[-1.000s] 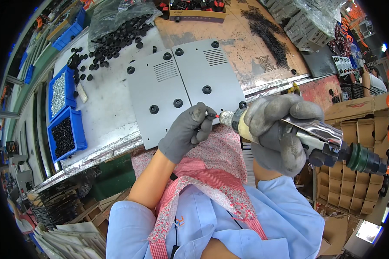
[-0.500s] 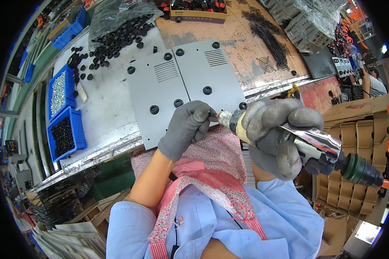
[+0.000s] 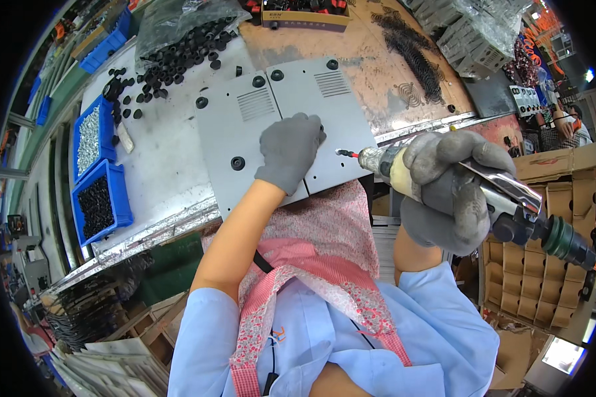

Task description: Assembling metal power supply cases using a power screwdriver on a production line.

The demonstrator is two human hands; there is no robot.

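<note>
Two grey sheet-metal panels (image 3: 228,142) with slotted vents lie side by side on the bench in front of me. Round black rubber feet (image 3: 238,163) sit on them, several near the far edge. My left hand (image 3: 290,149), in a grey glove, rests over the seam between the panels with its fingers curled; a bit of black shows at the fingertips, and what they hold is hidden. My right hand (image 3: 447,188), also gloved, is wrapped round a power screwdriver (image 3: 396,169). The driver's red-and-dark bit (image 3: 346,153) points left, at the right panel, close to a small hole.
Blue bins of silver screws (image 3: 88,142) and black screws (image 3: 96,205) stand at the left. Loose black rubber feet (image 3: 179,63) spill from a plastic bag at the far left. Wire fan guards (image 3: 414,59) lie at the far right; a divided carton (image 3: 526,278) stands beside the bench.
My left hand has left the bit tip and moved up and right onto the panels. The driver has shifted right and its bit now shows over the right panel.
</note>
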